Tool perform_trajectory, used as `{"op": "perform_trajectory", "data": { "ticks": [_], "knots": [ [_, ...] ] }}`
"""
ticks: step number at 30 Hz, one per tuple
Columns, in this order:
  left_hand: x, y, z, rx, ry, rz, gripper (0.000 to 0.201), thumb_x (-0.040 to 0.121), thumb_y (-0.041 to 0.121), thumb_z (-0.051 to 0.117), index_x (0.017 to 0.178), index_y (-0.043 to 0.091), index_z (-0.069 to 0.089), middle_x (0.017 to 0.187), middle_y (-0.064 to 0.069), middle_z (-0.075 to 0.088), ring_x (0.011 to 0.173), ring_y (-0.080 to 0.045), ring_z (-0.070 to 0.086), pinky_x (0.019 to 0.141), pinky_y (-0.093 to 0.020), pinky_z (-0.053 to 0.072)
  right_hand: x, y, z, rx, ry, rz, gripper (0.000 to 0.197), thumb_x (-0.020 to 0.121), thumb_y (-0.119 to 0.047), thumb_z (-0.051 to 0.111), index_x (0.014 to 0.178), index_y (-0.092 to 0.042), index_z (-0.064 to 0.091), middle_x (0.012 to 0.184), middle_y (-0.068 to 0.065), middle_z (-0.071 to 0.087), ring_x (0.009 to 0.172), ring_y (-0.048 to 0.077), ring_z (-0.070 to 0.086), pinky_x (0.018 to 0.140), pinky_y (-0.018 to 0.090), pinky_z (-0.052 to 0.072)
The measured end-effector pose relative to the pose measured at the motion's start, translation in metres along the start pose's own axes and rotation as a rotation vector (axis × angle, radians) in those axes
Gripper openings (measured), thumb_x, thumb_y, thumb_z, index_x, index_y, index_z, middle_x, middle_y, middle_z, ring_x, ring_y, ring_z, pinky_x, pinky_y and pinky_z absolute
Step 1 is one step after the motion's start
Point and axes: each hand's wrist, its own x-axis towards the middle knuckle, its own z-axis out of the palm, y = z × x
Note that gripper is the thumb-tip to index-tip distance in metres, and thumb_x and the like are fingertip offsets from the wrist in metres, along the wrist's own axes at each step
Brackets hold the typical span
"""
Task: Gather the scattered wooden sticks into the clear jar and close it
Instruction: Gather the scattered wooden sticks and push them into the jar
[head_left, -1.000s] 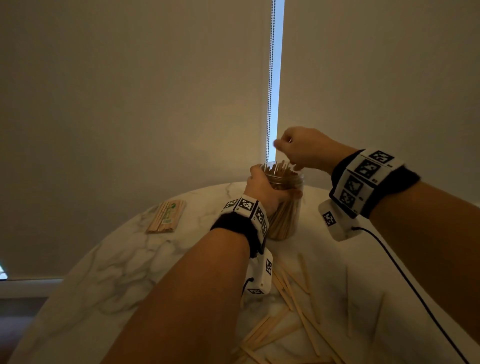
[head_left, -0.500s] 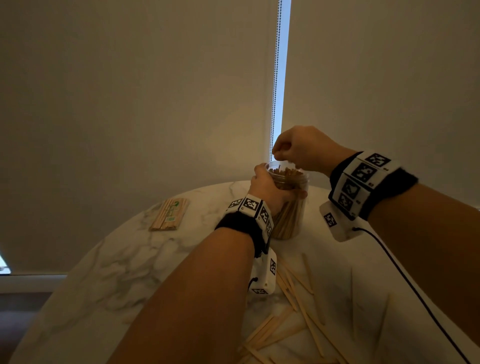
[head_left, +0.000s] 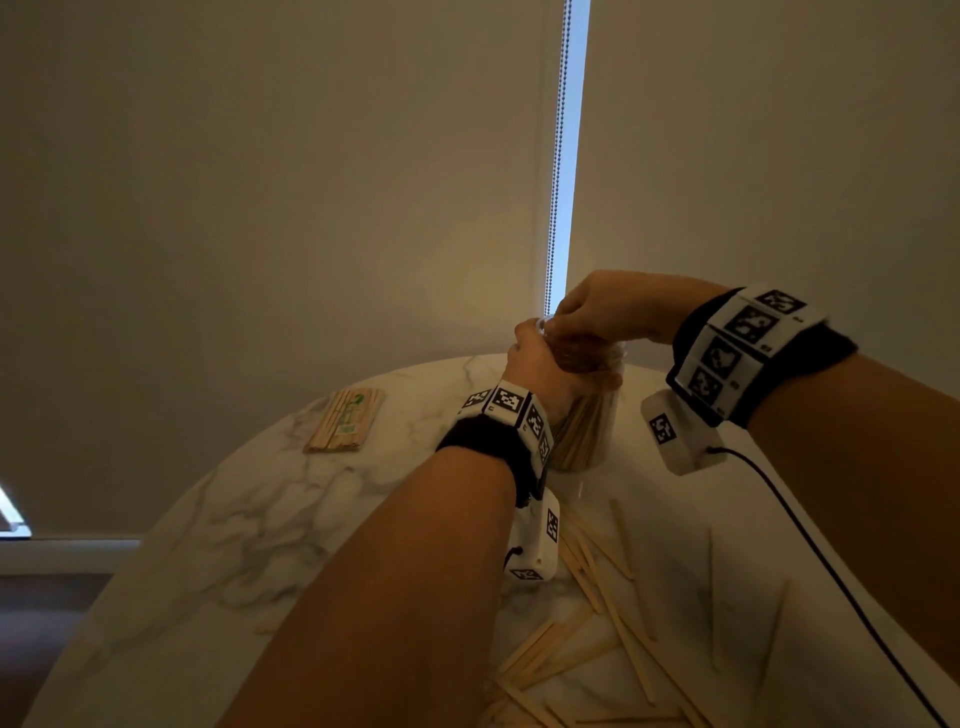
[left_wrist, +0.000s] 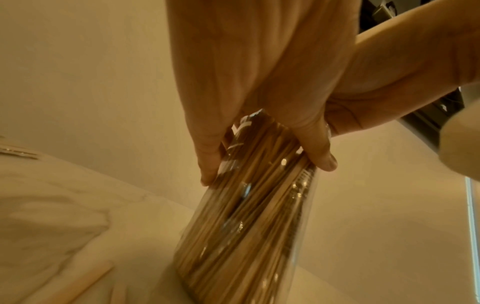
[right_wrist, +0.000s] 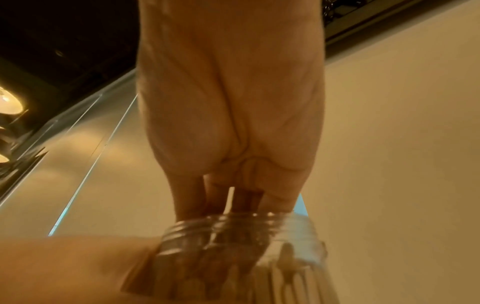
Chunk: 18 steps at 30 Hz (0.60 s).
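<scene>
Clear jar (head_left: 584, 431), upright on table (head_left: 249, 519), stick-filled: left hand (head_left: 540, 366) fingers (left_wrist: 210, 162) grip its neck; right hand (head_left: 602, 306) fingers (right_wrist: 187, 197) bunched, dipping into its mouth; contents unclear.

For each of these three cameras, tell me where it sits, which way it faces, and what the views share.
Head: worn on the head, looking forward and down at the marble table; both forearms, left hand and right hand show.
Left wrist: below the left hand, looking along the fingers gripping the clear jar.
Right wrist: below the right hand, looking up along the fingertips at the jar's threaded mouth.
Shared: the stick-filled jar appears in all three.
</scene>
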Motion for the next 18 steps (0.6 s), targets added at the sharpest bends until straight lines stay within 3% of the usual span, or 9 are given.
{"op": "perform_trajectory", "data": {
  "ticks": [2, 4, 6, 8, 11, 13, 15, 18],
  "knots": [
    [-0.002, 0.001, -0.001, 0.01, -0.003, -0.01, 0.128, 0.034, 0.058, 0.087, 0.142, 0.031, 0.024, 0.132, -0.005, 0.051, 0.119, -0.03, 0.056, 0.096, -0.051, 0.053, -0.004, -0.003, -0.003, -0.092, -0.062, 0.004, 0.041, 0.098, -0.048, 0.052, 0.112, -0.016, 0.074, 0.109, 0.004, 0.069, 0.104, 0.021, 0.062, 0.096, 0.036, 0.046],
    [-0.005, 0.005, -0.003, 0.028, 0.005, -0.019, 0.124, 0.047, 0.05, 0.092, 0.146, 0.028, 0.021, 0.134, -0.006, 0.051, 0.121, -0.032, 0.055, 0.097, -0.051, 0.052, -0.007, -0.008, -0.003, -0.183, -0.053, 0.015, 0.047, 0.101, -0.049, 0.046, 0.111, -0.013, 0.074, 0.105, 0.006, 0.07, 0.098, 0.021, 0.061, 0.086, 0.032, 0.043],
    [-0.005, 0.007, -0.004, 0.036, 0.009, -0.03, 0.118, 0.061, 0.039, 0.093, 0.151, 0.022, 0.018, 0.137, -0.005, 0.05, 0.122, -0.029, 0.054, 0.1, -0.047, 0.05, -0.015, -0.01, -0.002, -0.172, 0.054, -0.01, 0.045, 0.103, -0.044, 0.044, 0.107, -0.011, 0.075, 0.102, 0.008, 0.072, 0.089, 0.02, 0.061, 0.078, 0.029, 0.041],
    [-0.01, 0.01, -0.004, 0.017, 0.022, -0.023, 0.113, 0.066, 0.033, 0.092, 0.151, 0.013, 0.02, 0.135, -0.003, 0.052, 0.121, -0.024, 0.054, 0.095, -0.036, 0.05, -0.03, -0.007, -0.002, -0.051, 0.221, -0.052, 0.038, 0.102, -0.037, 0.048, 0.101, -0.011, 0.076, 0.097, 0.005, 0.073, 0.086, 0.019, 0.063, 0.076, 0.031, 0.046],
    [-0.021, 0.018, -0.003, 0.085, 0.058, -0.063, 0.11, 0.067, 0.04, 0.091, 0.148, 0.008, 0.023, 0.135, -0.007, 0.057, 0.119, -0.023, 0.057, 0.09, -0.029, 0.048, -0.067, -0.001, -0.003, 0.075, 0.378, -0.048, 0.034, 0.1, -0.032, 0.051, 0.092, -0.01, 0.075, 0.087, 0.003, 0.072, 0.084, 0.021, 0.067, 0.08, 0.037, 0.054],
    [-0.034, 0.023, -0.009, 0.243, 0.02, -0.141, 0.118, 0.068, 0.051, 0.086, 0.152, 0.004, 0.018, 0.142, -0.011, 0.052, 0.127, -0.027, 0.053, 0.097, -0.035, 0.046, -0.094, 0.004, 0.002, 0.057, 0.272, 0.031, 0.035, 0.099, -0.035, 0.052, 0.087, -0.01, 0.073, 0.081, 0.006, 0.073, 0.077, 0.021, 0.069, 0.075, 0.036, 0.056],
    [-0.045, 0.024, -0.022, 0.515, -0.059, -0.186, 0.109, 0.069, 0.066, 0.076, 0.149, 0.005, 0.033, 0.141, -0.011, 0.053, 0.126, -0.028, 0.053, 0.097, -0.038, 0.045, -0.118, 0.015, 0.016, -0.012, 0.024, 0.165, 0.04, 0.099, -0.04, 0.052, 0.084, -0.009, 0.071, 0.076, 0.007, 0.074, 0.068, 0.02, 0.071, 0.067, 0.03, 0.055],
    [-0.069, 0.02, -0.05, 0.798, -0.154, -0.201, 0.087, 0.078, 0.072, 0.064, 0.136, 0.007, 0.054, 0.137, -0.01, 0.059, 0.11, -0.025, 0.058, 0.093, -0.037, 0.047, -0.149, 0.041, 0.042, -0.112, -0.25, 0.358, 0.05, 0.098, -0.048, 0.052, 0.086, -0.003, 0.069, 0.071, 0.009, 0.076, 0.068, 0.025, 0.074, 0.071, 0.035, 0.062]
  ]
}}
